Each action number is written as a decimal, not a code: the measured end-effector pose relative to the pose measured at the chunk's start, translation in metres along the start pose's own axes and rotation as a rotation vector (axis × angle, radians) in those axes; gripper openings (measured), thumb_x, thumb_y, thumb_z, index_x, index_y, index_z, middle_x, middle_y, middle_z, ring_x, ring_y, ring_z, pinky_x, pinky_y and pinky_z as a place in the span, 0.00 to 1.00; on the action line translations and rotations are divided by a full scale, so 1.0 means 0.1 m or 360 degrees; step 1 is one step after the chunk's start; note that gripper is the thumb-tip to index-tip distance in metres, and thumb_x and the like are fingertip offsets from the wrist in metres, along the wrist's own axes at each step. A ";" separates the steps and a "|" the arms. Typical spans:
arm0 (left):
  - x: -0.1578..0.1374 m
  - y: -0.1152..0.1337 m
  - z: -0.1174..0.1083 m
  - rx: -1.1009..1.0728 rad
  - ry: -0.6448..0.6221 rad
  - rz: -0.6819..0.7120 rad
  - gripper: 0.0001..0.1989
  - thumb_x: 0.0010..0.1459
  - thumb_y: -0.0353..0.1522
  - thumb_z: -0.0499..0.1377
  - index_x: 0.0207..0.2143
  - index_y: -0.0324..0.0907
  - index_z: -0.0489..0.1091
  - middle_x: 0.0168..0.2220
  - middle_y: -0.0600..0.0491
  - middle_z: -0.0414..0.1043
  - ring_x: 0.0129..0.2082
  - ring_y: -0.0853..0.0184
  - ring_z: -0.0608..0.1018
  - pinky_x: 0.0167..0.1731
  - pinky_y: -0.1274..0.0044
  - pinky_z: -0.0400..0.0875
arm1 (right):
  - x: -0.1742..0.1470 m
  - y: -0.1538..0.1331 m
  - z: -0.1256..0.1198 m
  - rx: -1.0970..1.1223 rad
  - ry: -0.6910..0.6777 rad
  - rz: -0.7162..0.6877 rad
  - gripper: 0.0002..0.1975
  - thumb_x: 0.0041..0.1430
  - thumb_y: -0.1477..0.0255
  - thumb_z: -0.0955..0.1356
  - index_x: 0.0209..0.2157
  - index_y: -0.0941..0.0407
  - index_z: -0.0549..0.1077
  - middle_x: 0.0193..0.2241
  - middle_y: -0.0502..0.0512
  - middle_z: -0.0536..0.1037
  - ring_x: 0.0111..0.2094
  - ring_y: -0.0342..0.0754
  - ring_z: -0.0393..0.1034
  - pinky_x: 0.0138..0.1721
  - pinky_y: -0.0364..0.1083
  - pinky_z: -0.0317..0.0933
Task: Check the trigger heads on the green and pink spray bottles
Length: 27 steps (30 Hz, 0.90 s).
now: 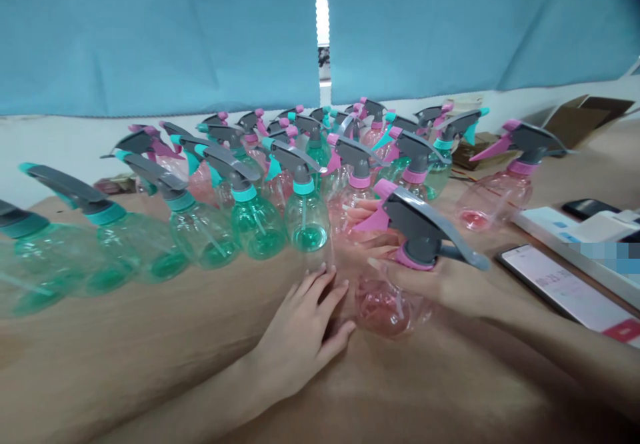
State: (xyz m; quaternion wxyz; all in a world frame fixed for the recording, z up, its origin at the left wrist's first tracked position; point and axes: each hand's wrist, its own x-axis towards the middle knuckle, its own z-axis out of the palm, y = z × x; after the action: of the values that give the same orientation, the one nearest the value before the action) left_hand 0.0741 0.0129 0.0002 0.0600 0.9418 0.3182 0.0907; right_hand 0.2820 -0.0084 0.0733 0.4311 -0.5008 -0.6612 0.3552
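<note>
I have the pink bottle point(383, 309) right of centre in the frame, my right hand point(443, 284) wrapped round its shoulder below the collar point(414, 259); my left hand point(300, 334) lies near centre on the table point(165, 341), fingers loosely spread, holding nothing; I judge the bottle light, its plastic thin, slippery and easily dented, the sprayer head point(411, 223) top-heavy; the stiff collar looks the best hold, clear of the trigger point(375, 217).

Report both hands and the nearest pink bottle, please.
Left hand open on table. Right hand at neck of pink bottle, grip unclear. Other bottles crowd beyond.
</note>
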 end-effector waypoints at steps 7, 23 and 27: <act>-0.01 0.00 0.00 -0.0024 0.0017 0.0005 0.23 0.63 0.39 0.54 0.57 0.38 0.61 0.61 0.42 0.58 0.60 0.53 0.60 0.55 0.60 0.59 | 0.01 -0.01 -0.02 -0.0102 0.0063 -0.0018 0.05 0.51 0.72 0.67 0.24 0.51 0.66 0.27 0.50 0.76 0.32 0.47 0.73 0.37 0.46 0.70; -0.01 -0.01 0.00 -0.0044 0.0044 0.0008 0.22 0.63 0.39 0.54 0.57 0.40 0.61 0.60 0.43 0.59 0.60 0.53 0.60 0.55 0.60 0.59 | 0.06 0.04 -0.07 -0.0191 0.0119 -0.0012 0.03 0.47 0.75 0.65 0.26 0.53 0.68 0.27 0.49 0.78 0.33 0.49 0.74 0.39 0.48 0.69; -0.01 0.00 -0.01 -0.0030 0.0028 0.0004 0.23 0.63 0.39 0.54 0.58 0.40 0.61 0.61 0.43 0.58 0.60 0.53 0.61 0.55 0.60 0.60 | 0.03 0.10 -0.08 -0.0298 0.0225 -0.0006 0.03 0.45 0.75 0.65 0.24 0.52 0.69 0.26 0.49 0.78 0.32 0.49 0.74 0.35 0.47 0.69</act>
State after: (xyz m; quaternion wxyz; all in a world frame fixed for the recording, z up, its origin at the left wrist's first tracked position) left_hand 0.0734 0.0126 0.0009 0.0660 0.9407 0.3167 0.1022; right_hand 0.2921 -0.0024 0.0679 0.4287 -0.5613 -0.6604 0.2549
